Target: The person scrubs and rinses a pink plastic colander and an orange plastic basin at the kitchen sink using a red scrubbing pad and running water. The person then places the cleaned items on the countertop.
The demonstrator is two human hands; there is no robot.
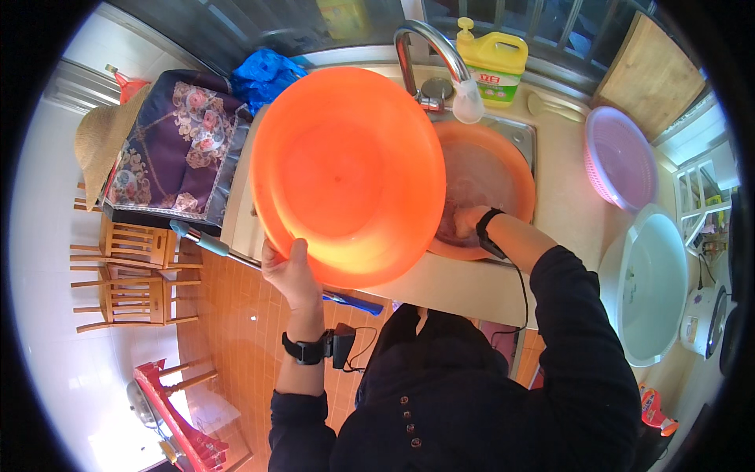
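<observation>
My left hand [289, 271] grips the rim of an orange plastic basin [336, 177], thumb on the inside; nothing shows inside the basin, which is held tilted over the counter beside the sink. To its right, a second orange basin [524, 177] of cloudy water stands in the steel sink [527, 134]. My right hand [469, 223] reaches down into that water at a dark reddish, wet item [451, 227], perhaps cloth; its fingertips are hidden. Above the sink basin is a chrome faucet [433, 32] with a whitish nozzle cover [468, 103].
Behind the sink stands a yellow detergent jug [495, 65]. Along the right counter are a pink plastic colander [619, 159], a pale green basin [655, 289] and a leaning wooden board [649, 74]. A blue plastic bag [265, 76] and a floral cloth cover [177, 147] lie left.
</observation>
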